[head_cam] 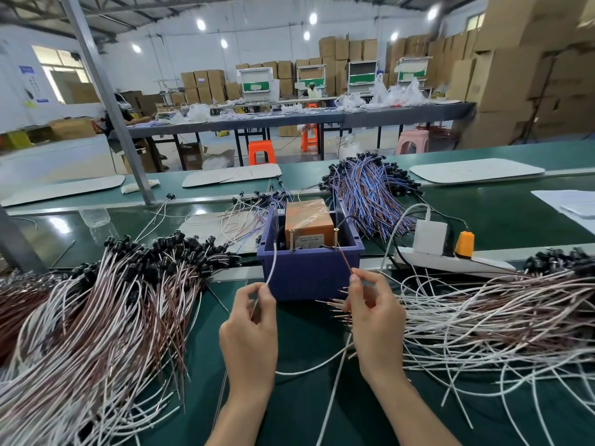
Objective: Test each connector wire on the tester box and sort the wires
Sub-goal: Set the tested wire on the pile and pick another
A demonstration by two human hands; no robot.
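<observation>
At a worktop (289,413), a worker's left grip (249,320) is clamped on a white wire (272,268) and the right grip (375,317) on a brown wire (345,263), each pinched between thumb and forefinger. The wire ends rise toward the tester (309,220) in a blue bin (309,275) just beyond the grips. A left pile (112,317) and right pile (483,313) lie outside the grips.

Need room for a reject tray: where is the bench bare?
Mostly bare green mat lies at the near edge, below the blue bin. A second patch sits behind the power strip, between the blue-wire bundle and the white papers. The left wire pile and right wire pile are crowded.
</observation>
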